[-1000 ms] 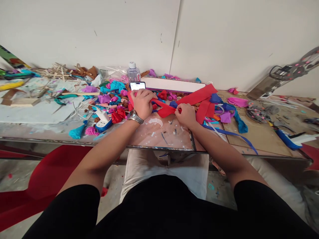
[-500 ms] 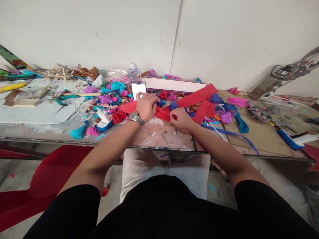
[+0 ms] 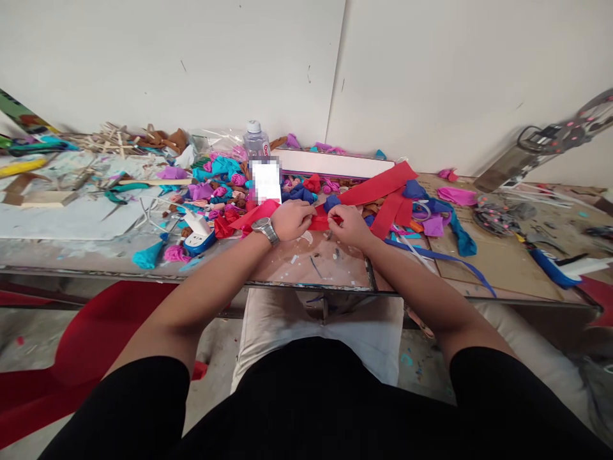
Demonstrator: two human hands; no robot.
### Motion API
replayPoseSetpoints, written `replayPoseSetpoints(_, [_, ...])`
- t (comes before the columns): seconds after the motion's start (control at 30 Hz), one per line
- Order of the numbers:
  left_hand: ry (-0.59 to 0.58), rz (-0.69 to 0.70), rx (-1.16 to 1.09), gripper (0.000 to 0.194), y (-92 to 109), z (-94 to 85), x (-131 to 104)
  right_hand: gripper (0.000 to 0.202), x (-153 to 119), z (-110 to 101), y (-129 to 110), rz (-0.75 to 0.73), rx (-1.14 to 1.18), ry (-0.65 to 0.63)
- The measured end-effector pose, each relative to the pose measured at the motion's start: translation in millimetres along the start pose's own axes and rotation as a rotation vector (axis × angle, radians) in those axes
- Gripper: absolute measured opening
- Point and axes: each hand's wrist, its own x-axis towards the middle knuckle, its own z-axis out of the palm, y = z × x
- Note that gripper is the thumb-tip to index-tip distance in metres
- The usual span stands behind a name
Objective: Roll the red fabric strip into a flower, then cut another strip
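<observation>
My left hand (image 3: pixel 293 220), with a metal watch (image 3: pixel 265 231) on the wrist, lies at the near side of the colourful pile. Its fingers are curled and closed on a red crepe paper strip (image 3: pixel 320 222). Close beside it on the right, my right hand (image 3: pixel 350 226) pinches the same red paper, thumb and fingertips together. Just beyond the hands sits a crumpled dark blue paper piece (image 3: pixel 330 203). Longer red strips (image 3: pixel 378 186) cross the pile behind my right hand. Behind my left hand a phone (image 3: pixel 266 182) stands tilted, its screen bright and blurred.
A clear bottle (image 3: pixel 257 140) stands behind the phone. A white-and-blue power strip (image 3: pixel 198 239) lies left of my left hand. Green-handled pliers (image 3: pixel 125 190) rest farther left. A blue ribbon (image 3: pixel 440 257) runs over cardboard (image 3: pixel 507 268) on the right, near a blue-handled tool (image 3: pixel 550 268).
My left hand has come off the phone screen and moved down and right to the red paper, closing its fingers. My right hand stays nearly in place.
</observation>
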Motion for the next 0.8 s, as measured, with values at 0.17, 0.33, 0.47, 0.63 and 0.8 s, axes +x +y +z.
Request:
replayPoseSetpoints(0.17, [-0.069,0.045,-0.092,0.029,2,10.7,1,0.015,0,2,-3,-0.048,0.029,-0.058])
replayPoseSetpoints(0.33, [-0.093,0.032,-0.139,0.023,4,14.9,0,0.014,-1,3,-2,-0.055,0.030,-0.081])
replayPoseSetpoints(0.47, [-0.057,0.027,-0.157,0.020,2,15.3,1,0.015,-1,4,-1,-0.033,0.027,-0.064])
replayPoseSetpoints(0.63, [-0.068,-0.002,-0.154,0.018,2,15.9,1,0.017,-2,5,2,-0.020,0.008,-0.093])
replayPoseSetpoints(0.8, [-0.061,-0.001,-0.137,0.022,3,16.2,0,0.020,-2,4,1,-0.039,-0.030,-0.108])
